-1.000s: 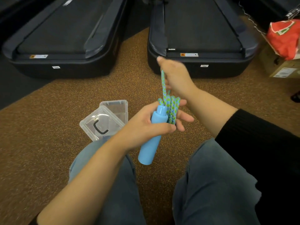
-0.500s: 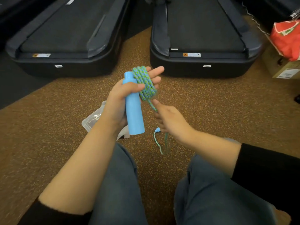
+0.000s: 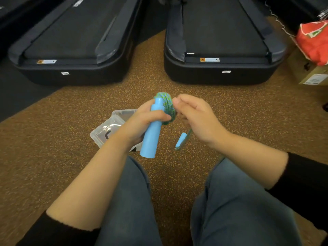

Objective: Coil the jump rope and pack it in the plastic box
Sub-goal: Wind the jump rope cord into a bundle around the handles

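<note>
Nearest the camera, two knees in blue jeans point(image 3: 129, 201) frame a strip of speckled brown floor point(image 3: 53, 139), and both forearms reach forward over them with black sleeves pushed back. The left hand point(image 3: 142, 119) is wrapped firmly around a light blue jump rope handle point(image 3: 150, 137), thumb pressed across its front; the handle is tilted, its lower end pointing down toward the left knee. A bundle of green-and-blue rope coils point(image 3: 167, 107) sits looped at the handle's upper end, pinned there by the left fingers. Just beside it, the right hand point(image 3: 195, 118) is curled with fingertips pinched together near the coils, seemingly gripping the loose strand, though the contact itself is hidden. Below that hand the second blue handle point(image 3: 180, 140) dangles on a short length of rope. Behind the left wrist lies the clear plastic box point(image 3: 106, 130) on the floor, partly covered. Farther off stand two black treadmills point(image 3: 221, 41), with a red bag point(image 3: 314, 41) on a cardboard box point(image 3: 314, 77) at the far right.
</note>
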Available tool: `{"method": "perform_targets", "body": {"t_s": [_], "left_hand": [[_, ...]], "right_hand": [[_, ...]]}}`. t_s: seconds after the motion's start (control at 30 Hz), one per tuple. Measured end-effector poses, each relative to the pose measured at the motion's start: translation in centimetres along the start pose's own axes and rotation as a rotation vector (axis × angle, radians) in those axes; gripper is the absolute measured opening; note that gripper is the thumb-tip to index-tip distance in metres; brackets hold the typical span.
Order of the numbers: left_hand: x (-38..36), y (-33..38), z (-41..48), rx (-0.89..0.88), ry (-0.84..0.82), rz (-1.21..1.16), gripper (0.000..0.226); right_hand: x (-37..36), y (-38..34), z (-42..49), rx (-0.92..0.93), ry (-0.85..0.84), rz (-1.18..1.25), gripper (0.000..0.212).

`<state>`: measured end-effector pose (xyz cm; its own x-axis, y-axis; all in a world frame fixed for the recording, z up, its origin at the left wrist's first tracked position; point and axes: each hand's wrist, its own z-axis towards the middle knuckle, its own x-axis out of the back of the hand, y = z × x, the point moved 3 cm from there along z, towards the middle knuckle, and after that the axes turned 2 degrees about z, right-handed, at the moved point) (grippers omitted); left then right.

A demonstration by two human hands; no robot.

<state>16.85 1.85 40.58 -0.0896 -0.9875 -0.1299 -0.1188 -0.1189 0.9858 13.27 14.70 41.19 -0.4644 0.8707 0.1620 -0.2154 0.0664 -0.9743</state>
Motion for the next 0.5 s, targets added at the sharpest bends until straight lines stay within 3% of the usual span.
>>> {"method": "perform_targets", "body": {"t_s": [0.13, 0.37, 0.5], "left_hand": [[-1.5, 0.1, -0.3, 0.003, -0.145, 0.093, 0.028], [-2.7, 0.7, -1.0, 0.006, -0.306, 0.053, 0.037], [-2.9, 0.4, -1.2, 0.031, -0.342, 0.000, 0.046]], "right_hand": [[1.6, -0.9, 1.8, 0.048, -0.048, -0.166, 0.033], [3.5, -2.2, 3.4, 0.158, -0.048, -0.303, 0.044], [3.0, -1.5, 4.3, 0.094, -0.143, -0.288, 0.052]]}}
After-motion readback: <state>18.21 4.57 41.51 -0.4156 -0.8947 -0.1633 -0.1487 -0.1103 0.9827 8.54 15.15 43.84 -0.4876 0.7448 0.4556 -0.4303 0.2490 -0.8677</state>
